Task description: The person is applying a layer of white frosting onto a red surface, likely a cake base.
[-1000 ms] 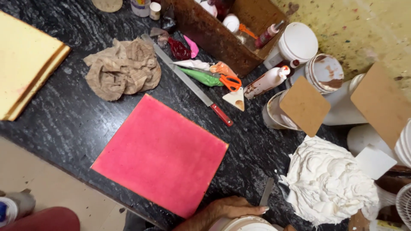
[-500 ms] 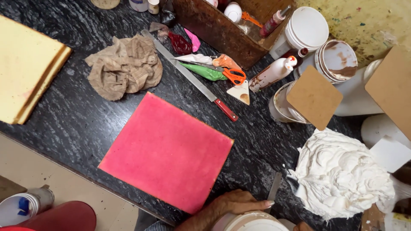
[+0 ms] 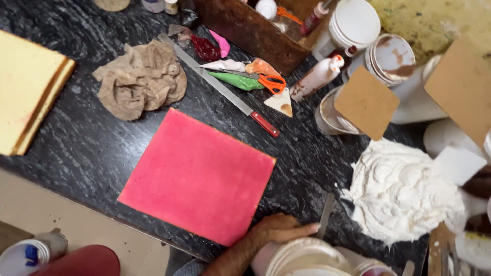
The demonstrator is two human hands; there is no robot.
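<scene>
Hand: one hand (image 3: 276, 231) enters from the bottom edge, resting on the black granite counter (image 3: 87, 153); which hand it is cannot be told, and no other is in view.
Fingers: loosely curled, knuckles up; fingertips (image 3: 312, 227) meet the lower end of a palette knife (image 3: 325, 216). Touching rather than a full grip, as far as the view shows.
Palette knife: narrow metal blade lying on the counter, pointing away from the hand, between the pink sheet and the cream.
Stacked tubs: white lidded containers (image 3: 302, 258) just below the hand, partly cut off.
Pink sponge sheet: square, flat, bare of cream (image 3: 199, 176), just left of the hand, its near corner close to the wrist.
Whipped cream: a large white mound (image 3: 404, 191) to the right, near the blade tip but apart from it.
Step in hand: seemingly picking up the knife; the sheet is not yet iced.
Next move calls for: a firm close on the handle, then a reach right to the cream.
Further back: long red-handled knife (image 3: 225, 92), orange scissors (image 3: 271, 82), piping bags (image 3: 238, 80), crumpled brown paper (image 3: 140, 79), yellow sponge slab (image 3: 28, 92).
</scene>
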